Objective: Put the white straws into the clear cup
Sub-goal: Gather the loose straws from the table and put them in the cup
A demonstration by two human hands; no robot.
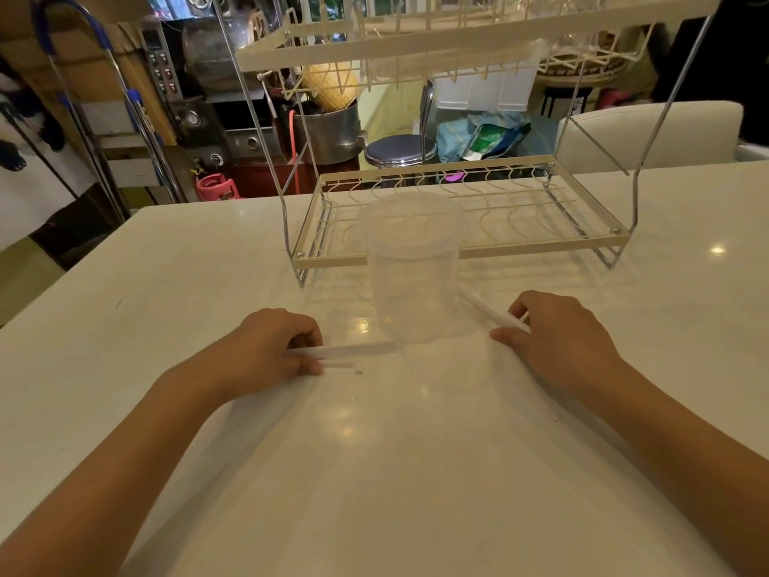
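Clear cup [410,268] upright on the white table [395,472], just in front of the dish rack [470,226]; empty, walls see-through and faintly frosted, rim wide and round, rack wires showing through it.

Left hand [270,347] down on the table left of the cup, fingers curled and pinched on a white straw [353,349]; straw thin, plain, opaque, lying nearly level with its free end reaching the cup's base. Second, shorter-looking straw [341,367] just below it by the same fingertips, blurred; held or merely touched, could not tell.

Right hand [557,335] down on the table right of the cup, thumb and fingers closed on another white straw [489,312]; slanted, far end pointing up-left toward the cup's side, near but apart from it.
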